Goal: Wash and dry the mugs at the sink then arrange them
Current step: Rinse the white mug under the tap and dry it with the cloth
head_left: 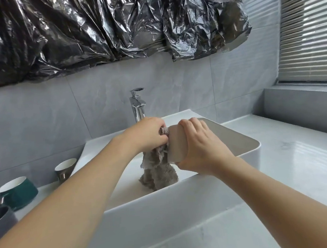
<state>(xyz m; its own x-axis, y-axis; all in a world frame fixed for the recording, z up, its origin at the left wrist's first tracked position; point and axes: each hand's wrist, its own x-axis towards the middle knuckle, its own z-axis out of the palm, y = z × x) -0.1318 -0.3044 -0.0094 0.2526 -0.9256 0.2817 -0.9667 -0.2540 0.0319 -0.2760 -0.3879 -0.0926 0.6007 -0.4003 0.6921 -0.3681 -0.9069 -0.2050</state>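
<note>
Right now I am holding the beige mug over the sink — my right hand is gripping its body, long axis sideways, mouth facing left. My left hand, just beside it, is clutching the cloth — pushing into that opening. Three mugs are waiting on the desk, far left.
</note>
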